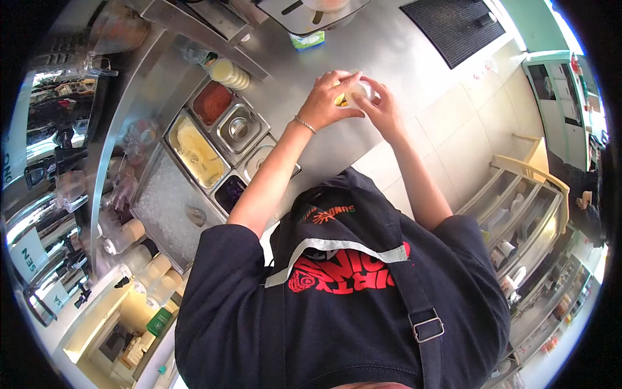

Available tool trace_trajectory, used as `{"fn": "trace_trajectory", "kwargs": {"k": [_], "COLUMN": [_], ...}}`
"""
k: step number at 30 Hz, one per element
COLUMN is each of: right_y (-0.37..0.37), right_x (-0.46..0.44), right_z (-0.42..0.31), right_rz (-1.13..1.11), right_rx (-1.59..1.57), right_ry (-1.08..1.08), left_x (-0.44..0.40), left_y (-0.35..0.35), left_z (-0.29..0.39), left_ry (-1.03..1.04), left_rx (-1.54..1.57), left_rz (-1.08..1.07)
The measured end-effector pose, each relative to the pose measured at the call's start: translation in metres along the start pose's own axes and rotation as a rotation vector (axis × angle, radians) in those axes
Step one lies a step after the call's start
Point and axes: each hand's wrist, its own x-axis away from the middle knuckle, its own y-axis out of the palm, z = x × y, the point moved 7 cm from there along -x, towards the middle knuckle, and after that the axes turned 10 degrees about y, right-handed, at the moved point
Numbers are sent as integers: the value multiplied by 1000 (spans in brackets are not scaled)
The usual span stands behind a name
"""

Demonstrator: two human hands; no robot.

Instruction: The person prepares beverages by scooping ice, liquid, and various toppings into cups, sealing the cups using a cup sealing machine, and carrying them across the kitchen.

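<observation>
Above the steel counter (291,78), both hands meet around a small round container (356,96) that looks clear or whitish. Yellow pieces show at its left side. My left hand (324,100), with a thin bracelet at the wrist, is wrapped round the left side of it. On the right side, the fingers of my right hand (383,107) are closed on its pale round top or rim. Whether that pale part is a separate lid cannot be made out. The fingers hide much of the container.
Left of my arms are a steel tray of yellow food (197,152), a lidded tray (238,128), a red-brown tray (210,102), stacked pale cups (230,74) and an ice bin (168,201). Beyond my hands lie a green-white box (307,41) and a black mat (452,29). Shelving (518,207) stands right.
</observation>
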Motion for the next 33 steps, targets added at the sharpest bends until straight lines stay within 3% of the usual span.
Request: {"fn": "trace_trajectory", "kwargs": {"k": [1,3,4,5,7,10,11,12,13,16,17,19,20,22,23,25,28,30,33], "right_y": [-5,-21,-33,-45,-61,-54,-47,-50,-52,-76,-84,-88,-80,-56,-50,-24,-35,-56,-64], "right_x": [3,1,3,7,-1,-13,-18,-21,-29,-21,-19,-27,-15,-23,-39,-82,-65,-42,-30], "right_z": [1,30,41,53,108,167,171,177,173,103,55,-54,-132,-231,-248,-253,-270,-293,-330], "right_rz": [68,115,196,275,304,290,141,238,359,588,584,450,432,271,261,21,162,149,60], "right_rx": [50,-123,-244,-365,-160,56,102,435,767,519,267,-98,-44,-127,-136,-65,-218,-493,-570], "right_ry": [38,4,22,42,141,249,360,218,74,-65,-114,-335,-609,-801,-820,-436,-494,-545,-554], "left_x": [2,13,32,44,77,75,67,63,60,61,67,77,83,96,107,144,173,194,234], "left_y": [1,-18,-14,-3,28,70,73,73,75,55,49,24,4,-29,-42,-53,-93,-106,-110], "left_z": [1,0,-19,-26,-60,-82,-82,-83,-86,-66,-62,-43,-21,9,19,34,80,90,106], "left_ry": [1,-55,-189,-187,-357,-342,-377,-536,-473,-579,-576,-500,-431,-375,-392,-437,-475,-465,-376], "left_rx": [4,44,72,73,197,319,349,366,358,494,456,410,412,368,342,352,262,167,382], "left_rz": [-1,186,226,229,246,235,287,249,352,412,411,429,433,408,418,464,485,471,644]}}
